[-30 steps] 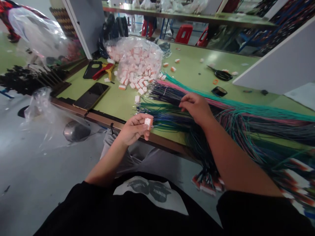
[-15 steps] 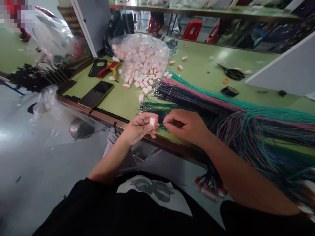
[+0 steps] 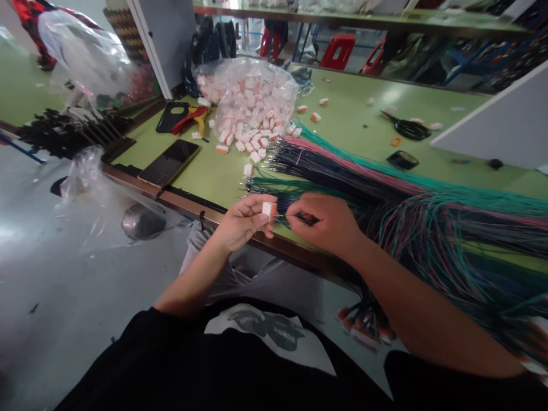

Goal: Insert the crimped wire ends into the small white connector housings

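Note:
Between the thumb and fingers of my left hand (image 3: 245,222) is a white and orange connector housing (image 3: 268,210), its orange side turned to the right. My right hand (image 3: 325,221) is closed in a pinch just right of the housing. A thin wire (image 3: 280,219) shows between the pinched fingertips and the orange side; whether its end sits inside the housing I cannot tell. Behind my hands lie bundles of dark wires (image 3: 329,171), pink and green ones among them, their metal-tipped ends pointing left. A clear bag (image 3: 257,85) of similar housings spills onto the green table.
On the left of the table lie a phone (image 3: 169,164), a black case (image 3: 170,117) and a red and yellow hand tool (image 3: 191,119). Scissors (image 3: 409,127) and a roll of black tape (image 3: 402,160) are at right. Finished-looking connector ends (image 3: 363,328) hang below the table edge.
The view has shifted slightly. My left hand still grips the housing, and my right hand stays pinched close to its orange side, turned a little.

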A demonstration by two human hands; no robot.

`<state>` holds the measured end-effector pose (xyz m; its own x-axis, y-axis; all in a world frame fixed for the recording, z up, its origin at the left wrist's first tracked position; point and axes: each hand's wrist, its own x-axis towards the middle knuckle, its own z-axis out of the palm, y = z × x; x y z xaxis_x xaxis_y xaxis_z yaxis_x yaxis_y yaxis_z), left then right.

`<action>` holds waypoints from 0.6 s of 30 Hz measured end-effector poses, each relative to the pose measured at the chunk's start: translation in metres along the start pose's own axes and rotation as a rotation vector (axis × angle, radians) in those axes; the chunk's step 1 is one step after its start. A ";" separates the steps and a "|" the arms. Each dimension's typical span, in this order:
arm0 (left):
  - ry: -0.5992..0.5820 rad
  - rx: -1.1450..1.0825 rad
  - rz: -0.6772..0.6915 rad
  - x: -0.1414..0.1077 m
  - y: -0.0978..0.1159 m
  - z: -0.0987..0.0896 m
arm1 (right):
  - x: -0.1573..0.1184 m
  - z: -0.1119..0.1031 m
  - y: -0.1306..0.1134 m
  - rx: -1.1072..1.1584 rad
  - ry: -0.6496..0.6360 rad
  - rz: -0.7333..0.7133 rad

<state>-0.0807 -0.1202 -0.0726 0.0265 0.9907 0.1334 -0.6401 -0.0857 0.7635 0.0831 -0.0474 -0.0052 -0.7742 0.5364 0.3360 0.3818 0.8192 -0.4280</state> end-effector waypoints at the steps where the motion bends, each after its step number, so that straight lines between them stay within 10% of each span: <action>1: 0.009 0.014 0.002 0.000 -0.001 0.000 | 0.000 0.000 -0.001 -0.005 0.001 0.012; 18: 0.133 0.151 0.116 0.001 -0.015 0.003 | 0.000 0.009 -0.006 0.240 0.013 0.173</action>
<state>-0.0687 -0.1184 -0.0814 -0.1482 0.9776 0.1494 -0.5105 -0.2050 0.8351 0.0761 -0.0542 -0.0105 -0.7008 0.6680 0.2504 0.3763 0.6443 -0.6658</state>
